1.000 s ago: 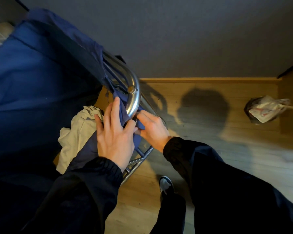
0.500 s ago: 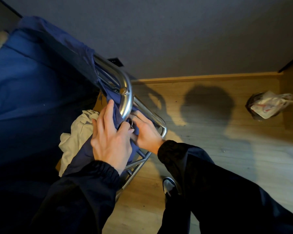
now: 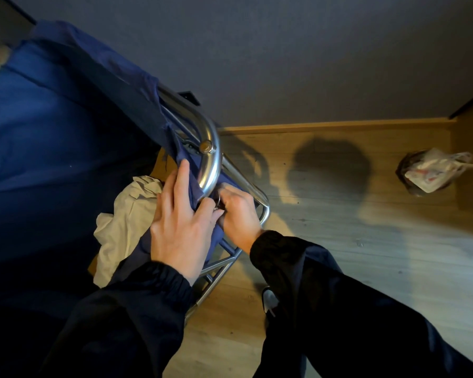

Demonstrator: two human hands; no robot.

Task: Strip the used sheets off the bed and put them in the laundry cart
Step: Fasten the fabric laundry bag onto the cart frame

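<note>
**Sheet in cart, hands busy on bag fastening**

Left hand (image 3: 182, 227): fingers laid long over a fold of the blue bag (image 3: 52, 126), thumb closing on it from the other side, so it pinches the cloth. Right hand (image 3: 239, 214): fingers curled tight on a small ring (image 3: 218, 204) at the bag's edge, thumbs of both hands touching. What the ring hooks to is hidden. Both hands sit right under the bent steel frame (image 3: 212, 162) of the cart (image 3: 221, 264).

A crumpled pale sheet (image 3: 123, 222) lies inside the bag, just beside the left hand, not held.

Progress, as a judgement: at least one sheet is already in. The bed is out of view, so I can't tell if more linen is left. The hands look to be fixing the bag to the frame, not loading.

Outward: wood floor (image 3: 339, 241), a shoe (image 3: 269, 298) below, a lined bin (image 3: 432, 173) well apart at right.
</note>
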